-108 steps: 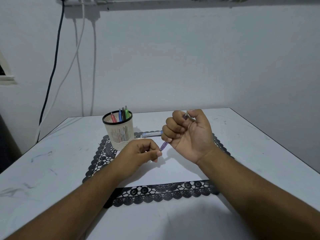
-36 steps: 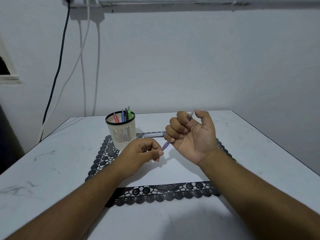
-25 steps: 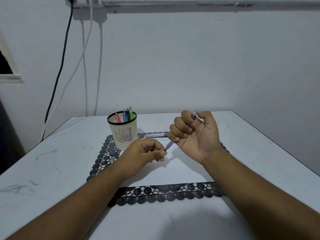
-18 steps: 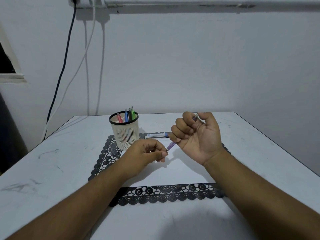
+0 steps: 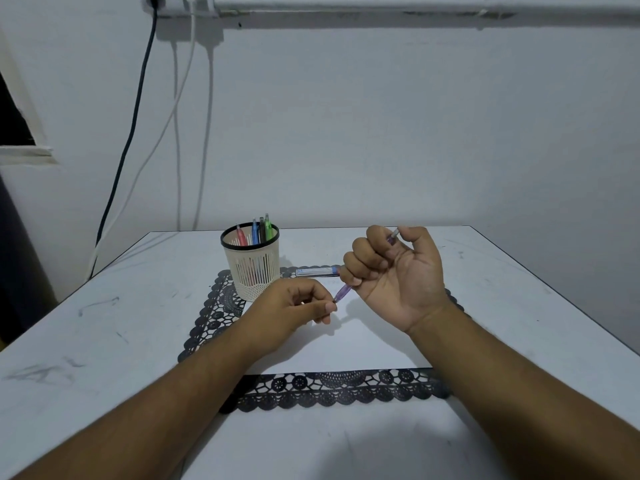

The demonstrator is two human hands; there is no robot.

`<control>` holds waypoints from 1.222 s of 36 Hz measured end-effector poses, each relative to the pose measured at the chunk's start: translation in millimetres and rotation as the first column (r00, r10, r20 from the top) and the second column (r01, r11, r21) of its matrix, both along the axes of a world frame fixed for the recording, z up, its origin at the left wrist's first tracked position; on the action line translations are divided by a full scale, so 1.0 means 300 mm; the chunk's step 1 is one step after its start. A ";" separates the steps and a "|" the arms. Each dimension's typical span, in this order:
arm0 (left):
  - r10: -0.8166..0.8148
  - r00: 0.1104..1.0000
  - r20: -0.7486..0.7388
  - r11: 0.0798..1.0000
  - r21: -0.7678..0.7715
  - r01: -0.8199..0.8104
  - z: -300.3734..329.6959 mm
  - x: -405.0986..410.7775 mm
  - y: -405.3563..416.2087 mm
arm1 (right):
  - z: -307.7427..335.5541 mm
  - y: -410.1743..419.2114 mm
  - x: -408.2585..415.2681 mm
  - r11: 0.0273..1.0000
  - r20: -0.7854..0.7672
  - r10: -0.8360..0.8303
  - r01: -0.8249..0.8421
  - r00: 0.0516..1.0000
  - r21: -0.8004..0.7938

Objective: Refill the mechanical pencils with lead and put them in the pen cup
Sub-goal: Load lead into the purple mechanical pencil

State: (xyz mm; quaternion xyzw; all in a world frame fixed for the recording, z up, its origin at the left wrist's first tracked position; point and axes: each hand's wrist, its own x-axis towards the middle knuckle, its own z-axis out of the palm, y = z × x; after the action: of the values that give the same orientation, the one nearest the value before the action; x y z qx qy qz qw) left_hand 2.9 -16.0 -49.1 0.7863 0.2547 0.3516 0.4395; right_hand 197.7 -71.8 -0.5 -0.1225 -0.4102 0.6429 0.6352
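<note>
My right hand [image 5: 398, 275] is closed around a purple mechanical pencil [image 5: 343, 293], palm up, thumb at the pencil's top end and its tip pointing down-left. My left hand [image 5: 294, 310] pinches thumb and forefinger right at that tip; whether a lead is between them is too small to tell. A cream pen cup [image 5: 252, 265] with a black rim stands behind my left hand and holds several coloured pencils. A lead case [image 5: 317, 271] lies flat behind my hands on the mat.
A white sheet [image 5: 346, 344] lies on a black lace mat [image 5: 329, 389] on the white table [image 5: 104, 341]. The wall is close behind, with cables [image 5: 138, 109] hanging at the left. The table's right edge runs diagonally past my right arm.
Both hands have stayed almost still, the left pinching at the pencil tip throughout. The view has shifted slightly.
</note>
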 end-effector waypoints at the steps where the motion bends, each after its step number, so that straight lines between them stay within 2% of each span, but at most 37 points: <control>1: 0.001 1.000 -0.005 1.000 0.006 -0.001 0.001 0.000 0.000 | 0.000 0.000 -0.001 1.000 0.006 -0.001 0.001 1.000 0.003; 44: -0.014 0.998 -0.054 1.000 0.001 0.014 0.004 0.005 -0.018 | 0.013 -0.005 0.002 0.999 0.088 -0.004 0.007 0.996 -0.033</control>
State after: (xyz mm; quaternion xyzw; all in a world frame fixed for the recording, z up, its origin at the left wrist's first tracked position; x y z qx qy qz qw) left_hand 4.4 -21.5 -48.0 0.7977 0.2606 0.3275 0.4343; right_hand 198.3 -73.3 3.5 -0.1623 -0.4266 0.6418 0.6163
